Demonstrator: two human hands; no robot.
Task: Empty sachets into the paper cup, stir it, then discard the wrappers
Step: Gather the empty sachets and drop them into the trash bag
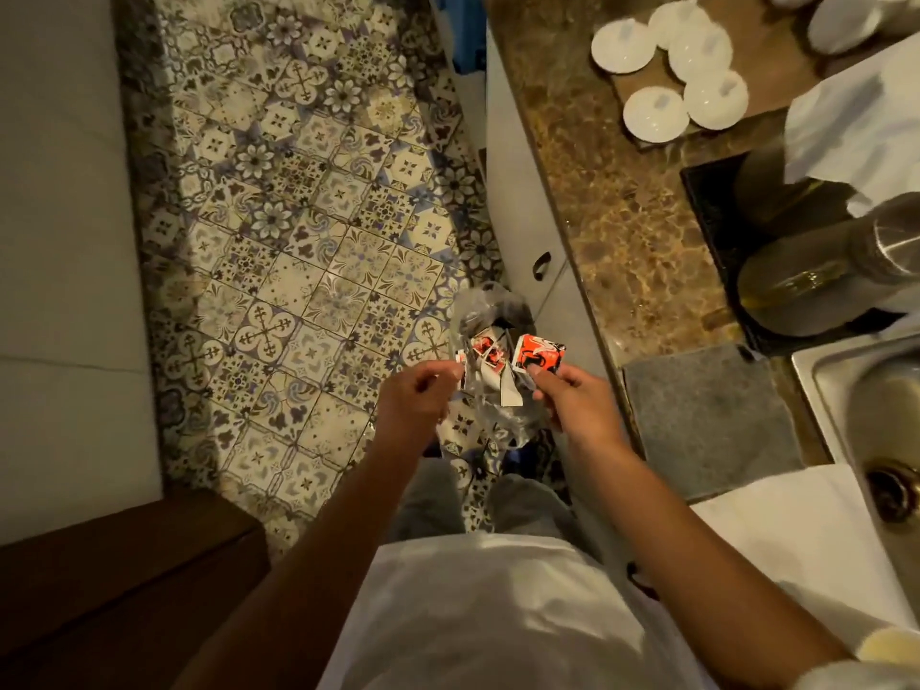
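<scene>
My right hand pinches a red and white wrapper by its lower edge, thumb and forefinger pressed together on it, and the wrapper stands up above my knuckles. My left hand is curled, its fingers pressed together on the rim of a clear plastic bag that hangs between my two hands. Inside the bag lie more wrappers of the same red and white, crumpled, with a torn white strip poking out near my right thumb. The bag's film blurs what lies lower in it, so I cannot tell how many pieces are there. Below and beyond the bag is the patterned tile floor, and my grey trouser legs and white shirt fill the bottom of the view, hiding the floor under me. To my right runs the brown stone desk, its grey cabinet front with a dark handle just beside the bag. On the desk a grey mat lies nearest my right wrist, a white cloth next to it, and a steel sink at the edge of the view. Farther along sit a dark tray with a steel kettle, partly hidden by white paper, and a group of white lids on a board. I cannot see the paper cup from here.
</scene>
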